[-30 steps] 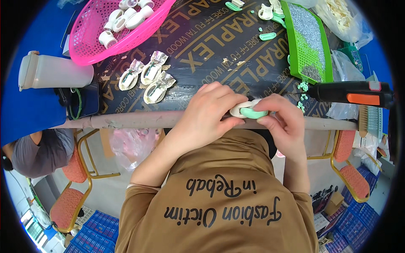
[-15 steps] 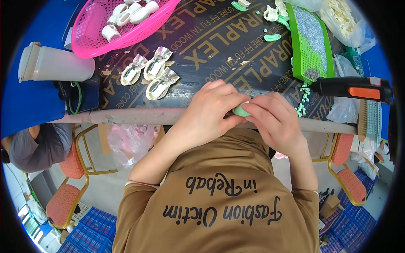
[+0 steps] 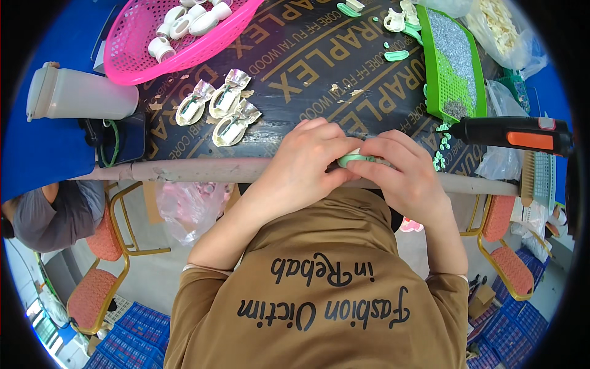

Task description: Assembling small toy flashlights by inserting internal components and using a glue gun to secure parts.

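Near the table's front edge, my left hand (image 3: pixel 312 152) pinches a small oval plastic piece (image 3: pixel 351 159), pale green with a whitish part, between thumb and fingers. From the other side my right hand (image 3: pixel 401 167) grips the same piece, its thumb and forefinger closed over the right end. The fingers cover much of it. Left of my hands lie three cream oval plastic housings (image 3: pixel 235 126) with shiny silvery flaps and small parts inside. Toward the back right are loose green oval pieces (image 3: pixel 396 56) and a cream plastic part (image 3: pixel 394 21).
A pink basket (image 3: pixel 135 72) of white plastic parts stands back left, beside a pale lidded container (image 3: pixel 86 92). On the right are a green tray (image 3: pixel 435 92) of grey granules, small green bits (image 3: pixel 439 161), a black-and-orange tool (image 3: pixel 516 132) and a brush (image 3: pixel 528 175). A person (image 3: pixel 58 212) sits at left.
The oval piece has turned between my fingers and shows more of its whitish part. My right hand has shifted slightly right and changed its grip; my left hand has barely moved.
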`<move>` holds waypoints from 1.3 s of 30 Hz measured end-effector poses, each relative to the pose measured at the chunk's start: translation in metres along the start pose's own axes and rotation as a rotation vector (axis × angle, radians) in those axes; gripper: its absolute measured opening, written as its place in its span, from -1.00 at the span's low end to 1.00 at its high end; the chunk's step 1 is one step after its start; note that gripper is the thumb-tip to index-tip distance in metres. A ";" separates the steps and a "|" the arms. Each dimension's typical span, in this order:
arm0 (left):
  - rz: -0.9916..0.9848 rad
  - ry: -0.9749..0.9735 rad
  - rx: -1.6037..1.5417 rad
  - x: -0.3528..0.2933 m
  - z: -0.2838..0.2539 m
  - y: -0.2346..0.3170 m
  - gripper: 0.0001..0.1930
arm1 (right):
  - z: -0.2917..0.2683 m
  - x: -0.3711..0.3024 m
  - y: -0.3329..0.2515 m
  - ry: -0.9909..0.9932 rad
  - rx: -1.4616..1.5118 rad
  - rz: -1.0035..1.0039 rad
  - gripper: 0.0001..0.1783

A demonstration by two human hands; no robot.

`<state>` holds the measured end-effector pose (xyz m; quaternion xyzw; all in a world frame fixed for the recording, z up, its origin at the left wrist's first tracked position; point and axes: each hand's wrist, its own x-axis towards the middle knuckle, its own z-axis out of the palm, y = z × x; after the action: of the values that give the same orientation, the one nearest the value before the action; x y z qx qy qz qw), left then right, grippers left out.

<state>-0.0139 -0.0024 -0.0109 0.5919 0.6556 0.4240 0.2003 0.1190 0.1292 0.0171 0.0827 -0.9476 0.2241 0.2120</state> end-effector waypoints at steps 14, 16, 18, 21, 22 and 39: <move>-0.004 -0.035 0.035 -0.001 -0.001 0.002 -0.66 | 0.005 -0.003 0.006 0.093 0.090 0.072 -0.77; 0.079 0.162 0.038 -0.001 0.003 0.005 -0.59 | 0.010 -0.014 0.012 0.103 0.172 0.118 -0.77; 0.048 0.143 -0.028 -0.006 0.005 0.007 -0.60 | 0.014 -0.020 0.012 0.117 0.262 0.165 -0.76; 0.110 0.121 -0.038 -0.007 0.008 0.004 -0.64 | 0.014 -0.024 0.003 0.190 0.380 0.437 -0.67; 0.199 0.122 0.021 -0.006 0.009 0.003 -0.68 | 0.014 -0.023 -0.001 0.268 0.404 0.464 -0.61; 0.292 0.042 0.186 -0.005 0.009 0.008 -0.76 | -0.083 -0.055 0.053 0.622 0.570 0.438 -0.24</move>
<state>-0.0014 -0.0051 -0.0111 0.6879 0.6030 0.3983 0.0674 0.1853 0.2178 0.0398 -0.1350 -0.7352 0.5285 0.4023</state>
